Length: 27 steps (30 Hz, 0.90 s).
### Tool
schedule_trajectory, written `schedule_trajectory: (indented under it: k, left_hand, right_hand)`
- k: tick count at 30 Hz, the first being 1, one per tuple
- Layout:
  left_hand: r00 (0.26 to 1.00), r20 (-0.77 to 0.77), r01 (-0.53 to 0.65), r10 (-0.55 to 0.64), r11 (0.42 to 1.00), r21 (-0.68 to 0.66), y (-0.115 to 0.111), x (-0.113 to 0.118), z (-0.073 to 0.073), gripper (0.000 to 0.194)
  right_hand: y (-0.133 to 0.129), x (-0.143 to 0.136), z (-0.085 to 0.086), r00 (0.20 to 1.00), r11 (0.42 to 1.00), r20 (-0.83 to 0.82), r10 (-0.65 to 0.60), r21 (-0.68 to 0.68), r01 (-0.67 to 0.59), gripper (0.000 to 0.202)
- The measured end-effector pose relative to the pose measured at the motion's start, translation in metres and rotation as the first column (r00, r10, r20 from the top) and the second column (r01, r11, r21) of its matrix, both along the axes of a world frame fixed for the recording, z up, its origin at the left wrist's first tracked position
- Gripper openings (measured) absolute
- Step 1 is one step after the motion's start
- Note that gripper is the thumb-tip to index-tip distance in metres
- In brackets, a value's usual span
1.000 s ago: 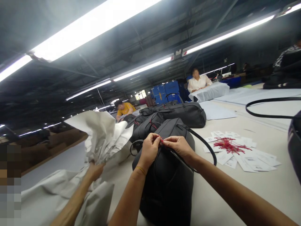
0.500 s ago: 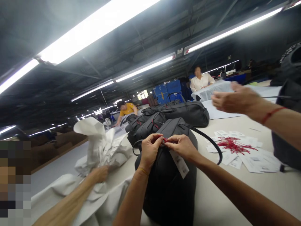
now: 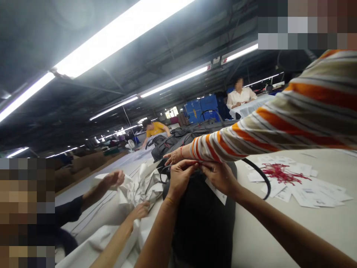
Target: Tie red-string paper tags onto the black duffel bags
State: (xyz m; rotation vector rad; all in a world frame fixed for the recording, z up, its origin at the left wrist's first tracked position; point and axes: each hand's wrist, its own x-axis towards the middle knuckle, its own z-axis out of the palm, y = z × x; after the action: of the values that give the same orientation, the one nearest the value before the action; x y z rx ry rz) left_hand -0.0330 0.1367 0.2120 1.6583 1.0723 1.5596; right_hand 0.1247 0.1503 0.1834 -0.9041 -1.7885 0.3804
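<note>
A black bag [image 3: 203, 227] stands on the table before me. At its top, my left hand [image 3: 180, 178] pinches a red cord [image 3: 191, 162] between thumb and fingers. Just beside it, my right hand [image 3: 221, 178] has its fingertips closed on the same cord. From the cord a white hang tag [image 3: 219, 191] hangs against the bag, partly under my right hand. The bag's dark handle [image 3: 262, 176] arches out to the right. A co-worker's striped sleeve [image 3: 237, 139] crosses right behind my hands, hiding part of the bag's top; that co-worker's hand [image 3: 173, 156] is spread over the bags.
White tags with red cords [image 3: 284, 175] lie piled on the table at right. More black bags [image 3: 184, 132] stand behind. At left, another co-worker's hands [image 3: 115, 178] are at crumpled white sheeting [image 3: 145, 182]. A person in yellow [image 3: 156, 128] leans over the table farther back.
The co-worker's arm at right has reached across to the left, over the bags. At left, a second hand has appeared above the sheeting. My hands stay together at the cord.
</note>
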Motion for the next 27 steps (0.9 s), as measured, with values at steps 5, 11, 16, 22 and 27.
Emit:
schedule_trajectory:
  k: [5, 11, 16, 22, 27]
  left_hand:
    - [1.000, 0.007, -0.012, 0.012, 1.000, -0.013, 0.000, -0.002, -0.001, 0.017]
    - [0.999, 0.000, 0.035, -0.035, 0.997, -0.067, 0.002, 0.003, -0.002, 0.018]
    - [0.991, -0.002, 0.130, -0.132, 0.985, -0.113, 0.001, 0.007, -0.001, 0.020]
    - [0.981, -0.102, 0.155, -0.166, 0.982, -0.110, -0.001, 0.007, -0.001, 0.020]
    - [0.980, -0.141, 0.138, -0.143, 0.989, -0.046, -0.001, 0.007, -0.001, 0.019]
  right_hand:
    - [-0.003, -0.006, -0.001, 1.000, 0.999, -0.002, 0.018, -0.049, -0.018, 0.018]
    - [-0.009, -0.005, -0.001, 0.997, 0.984, -0.038, -0.063, -0.167, 0.056, 0.016]
    - [-0.012, 0.007, -0.017, 0.974, 0.986, -0.225, 0.035, -0.153, -0.071, 0.029]
    - [-0.013, 0.014, -0.014, 0.951, 0.973, -0.275, 0.142, -0.137, -0.185, 0.021]
    - [-0.006, 0.005, -0.011, 0.959, 0.987, -0.269, 0.085, -0.112, -0.119, 0.019]
